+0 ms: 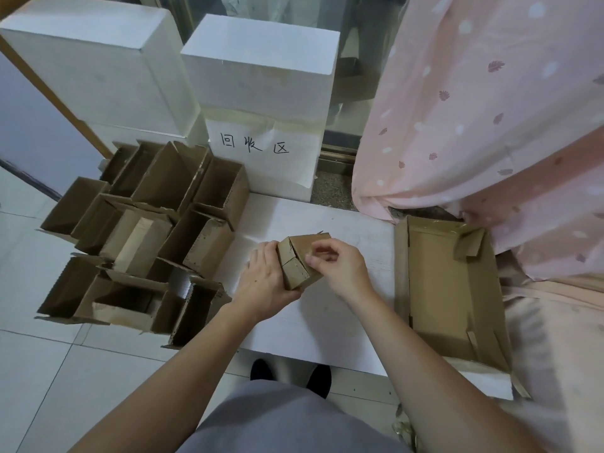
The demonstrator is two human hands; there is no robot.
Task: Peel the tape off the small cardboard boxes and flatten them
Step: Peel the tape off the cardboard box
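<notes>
Both forearms reach forward; left hand [261,282] grips the small cardboard box [299,261] from its left, right hand [340,266] pinches at its upper right edge.

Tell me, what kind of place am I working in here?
Probably an indoor recycling or sorting corner: a handwritten sign on a white foam box, opened cardboard boxes on tiled floor.

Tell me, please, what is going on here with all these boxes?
A person is working on a small closed box over a white board. The left hand grips it from the side while the right hand picks at its top, apparently at the tape. Open boxes sit to the left, a flat tray to the right.
</notes>
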